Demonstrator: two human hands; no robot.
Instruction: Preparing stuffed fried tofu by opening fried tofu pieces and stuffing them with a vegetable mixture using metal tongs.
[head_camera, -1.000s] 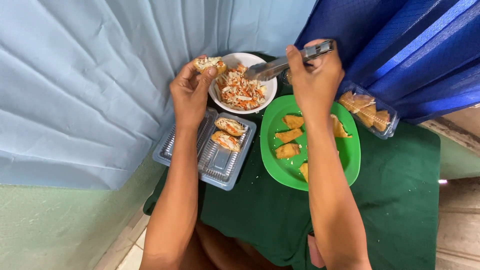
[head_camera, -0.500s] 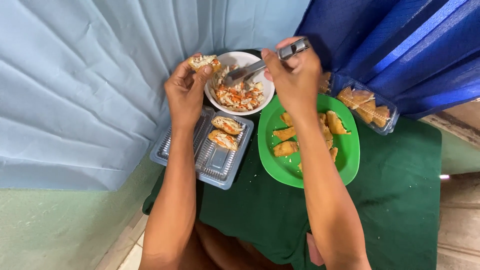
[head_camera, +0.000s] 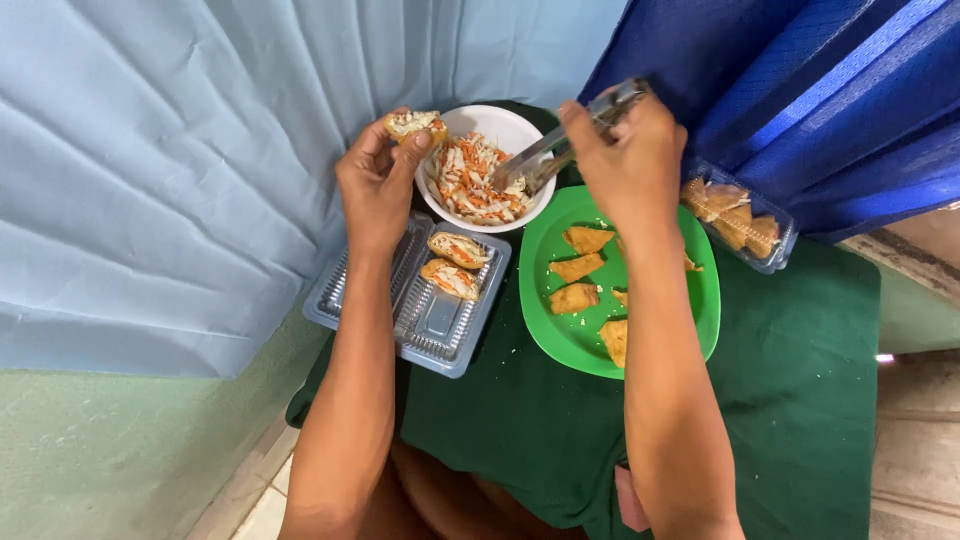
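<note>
Across the lower part of the view a dark green cloth is spread over the table, and against it a pale blue curtain and a darker blue one are hung. On the cloth a round green plate is set, on which several fried golden pastries are laid. Just left of it a clear plastic tray is seen, with two filled pastries placed side by side at its upper end. Behind both, a white bowl of shredded carrot and cabbage filling is found. At the plate's upper right a smaller clear container of pastries is tucked under the dark curtain. Metal tongs are gripped in the closed right hand, their tips lowered into the filling. A split, partly filled pastry is pinched between the fingertips of the left hand, above the bowl's left rim.
</note>
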